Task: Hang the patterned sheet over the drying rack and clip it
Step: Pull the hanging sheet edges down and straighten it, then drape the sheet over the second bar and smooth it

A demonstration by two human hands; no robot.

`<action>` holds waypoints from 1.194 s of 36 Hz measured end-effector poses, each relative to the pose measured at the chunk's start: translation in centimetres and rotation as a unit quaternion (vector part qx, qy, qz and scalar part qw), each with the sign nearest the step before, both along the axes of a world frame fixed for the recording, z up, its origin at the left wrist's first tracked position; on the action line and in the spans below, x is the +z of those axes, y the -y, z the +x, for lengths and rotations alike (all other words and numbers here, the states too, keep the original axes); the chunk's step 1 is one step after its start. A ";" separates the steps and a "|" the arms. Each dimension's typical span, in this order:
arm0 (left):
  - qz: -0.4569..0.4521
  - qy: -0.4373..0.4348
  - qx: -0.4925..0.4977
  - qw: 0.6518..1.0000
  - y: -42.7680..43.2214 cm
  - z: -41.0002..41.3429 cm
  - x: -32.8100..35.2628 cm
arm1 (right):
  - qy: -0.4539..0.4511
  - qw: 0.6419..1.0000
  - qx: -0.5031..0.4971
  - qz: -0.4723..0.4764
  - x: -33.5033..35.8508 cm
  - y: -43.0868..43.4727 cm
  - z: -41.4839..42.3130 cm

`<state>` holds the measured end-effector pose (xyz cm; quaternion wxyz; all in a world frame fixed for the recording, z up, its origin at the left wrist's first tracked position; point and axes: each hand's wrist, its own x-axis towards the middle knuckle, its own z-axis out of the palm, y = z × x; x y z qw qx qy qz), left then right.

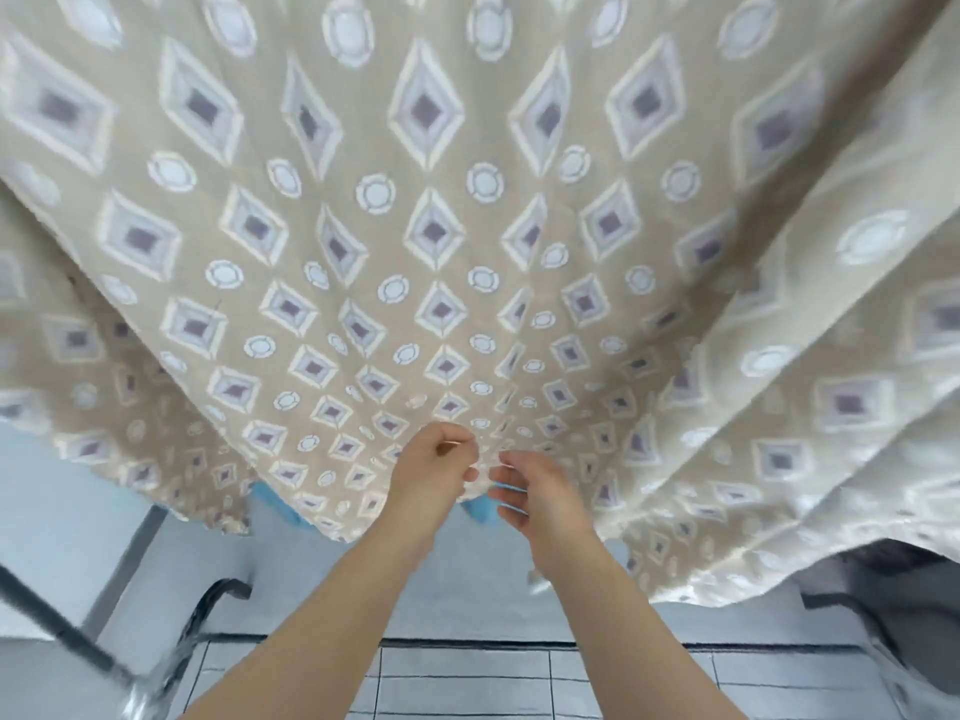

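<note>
Left hand point(431, 472) grip pinched the hem of the sheet point(431, 231), right hand point(532, 493) grip loosely spread just beside; judged best to tug evenly, flattening folds before clipping.

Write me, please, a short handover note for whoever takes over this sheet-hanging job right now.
Left hand: fingers curled at the lower hem of the beige diamond-and-circle patterned sheet, apparently pinching it.
Right hand: fingers loosely spread beside the hem, holding nothing.
Sheet: hanging down in front; its top edge and whatever carries it are out of view. Dark metal bars show at lower left.
Done: hanging, it seems.
Left: clipping; no clip is visible.
</note>
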<state>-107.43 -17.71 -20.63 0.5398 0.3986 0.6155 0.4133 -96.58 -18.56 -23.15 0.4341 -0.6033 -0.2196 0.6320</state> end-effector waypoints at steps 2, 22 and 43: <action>0.023 -0.017 -0.019 0.999 0.0 1.6 3.4 | -0.001 1.000 0.000 0.023 3.3 0.8 1.5; 0.254 0.034 -0.237 0.937 3.0 17.2 22.7 | 0.168 0.946 -0.143 0.237 24.4 8.8 17.6; 0.450 -0.046 -0.403 0.796 5.9 38.8 34.7 | 0.272 0.870 -0.263 0.315 34.6 15.9 37.0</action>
